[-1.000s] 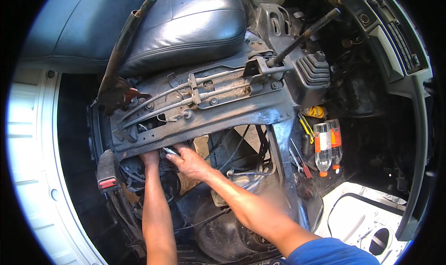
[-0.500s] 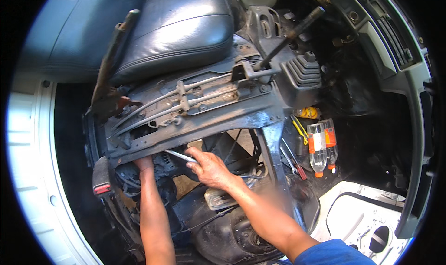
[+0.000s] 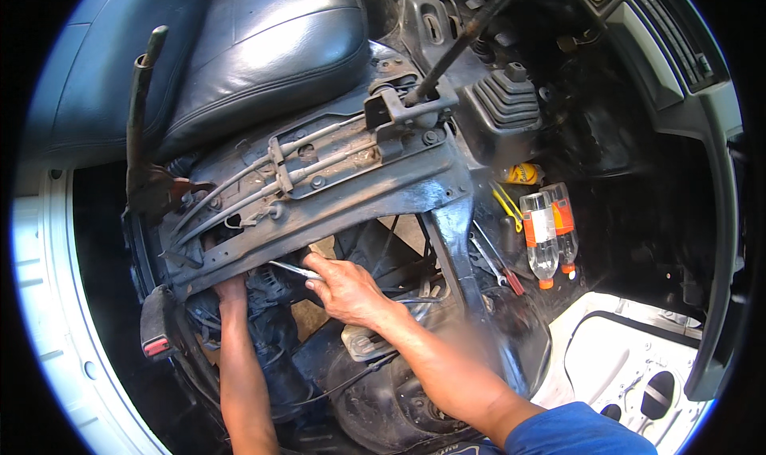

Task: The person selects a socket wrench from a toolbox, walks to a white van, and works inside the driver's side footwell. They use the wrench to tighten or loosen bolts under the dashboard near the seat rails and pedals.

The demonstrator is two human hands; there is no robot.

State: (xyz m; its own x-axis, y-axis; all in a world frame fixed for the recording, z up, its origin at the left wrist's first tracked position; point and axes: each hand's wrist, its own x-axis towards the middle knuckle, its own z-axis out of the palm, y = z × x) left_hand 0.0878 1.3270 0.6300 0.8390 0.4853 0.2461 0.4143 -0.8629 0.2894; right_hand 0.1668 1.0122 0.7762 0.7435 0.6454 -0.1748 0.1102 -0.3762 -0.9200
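My right hand [image 3: 349, 292] is closed round the handle of a shiny metal wrench [image 3: 289, 268]. The wrench points left, and its far end goes out of sight under the lower edge of a black metal frame [image 3: 343, 202]. To the left, my left hand [image 3: 231, 289] reaches under the same edge beside dark engine parts [image 3: 267, 283]. Its fingers are hidden there, so what they touch does not show. Both hands are inside the opening below the frame, where hoses and grimy parts surround them.
A black seat [image 3: 263, 48] stands beyond the frame. Levers [image 3: 471, 40] rise at the frame's two ends. On the floor at right lie two plastic bottles [image 3: 542, 244], a yellow-handled tool [image 3: 508, 208], wrenches [image 3: 488, 256] and a yellow can [image 3: 523, 173]. A buckle [image 3: 158, 327] sits at left.
The whole view has shifted, so the frame, seat and both arms appear farther left. My right hand keeps its grip on the wrench, and the left stays under the frame.
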